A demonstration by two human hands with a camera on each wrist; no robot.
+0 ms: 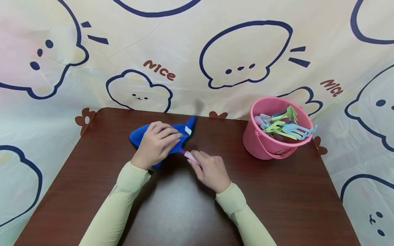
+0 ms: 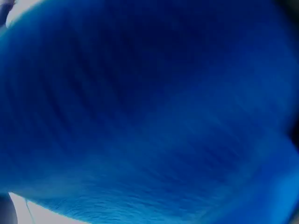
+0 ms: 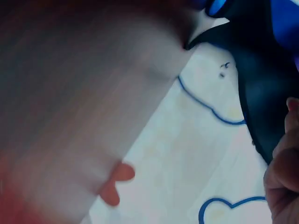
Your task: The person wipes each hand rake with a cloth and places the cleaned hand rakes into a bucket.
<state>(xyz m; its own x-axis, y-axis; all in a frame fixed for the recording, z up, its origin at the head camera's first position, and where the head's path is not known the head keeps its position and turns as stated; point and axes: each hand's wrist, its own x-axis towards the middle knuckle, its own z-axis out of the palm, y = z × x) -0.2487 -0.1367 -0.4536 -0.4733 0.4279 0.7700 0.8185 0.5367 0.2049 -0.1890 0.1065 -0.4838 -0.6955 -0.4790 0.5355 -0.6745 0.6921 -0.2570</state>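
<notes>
A blue plush toy (image 1: 140, 134) with a pointed tail fin and a small white tag (image 1: 188, 130) is over the back left part of the table. My left hand (image 1: 157, 142) grips it from above, fingers bent over its body. Blue fabric (image 2: 154, 116) fills the left wrist view. My right hand (image 1: 212, 171) holds a slim pink-and-purple handle (image 1: 191, 156); its purple end meets the toy's lower edge, and the tip is hidden. The toy's black side (image 3: 261, 79) shows in the right wrist view, with part of a hand (image 3: 285, 172) beside it.
A pink bucket (image 1: 258, 145) with its handle hanging down stands at the back right, filled with green, blue and pinkish plastic pieces (image 1: 286, 128). The dark brown table (image 1: 277, 205) ends at a cartoon-printed cloth (image 1: 184, 44) behind and on both sides.
</notes>
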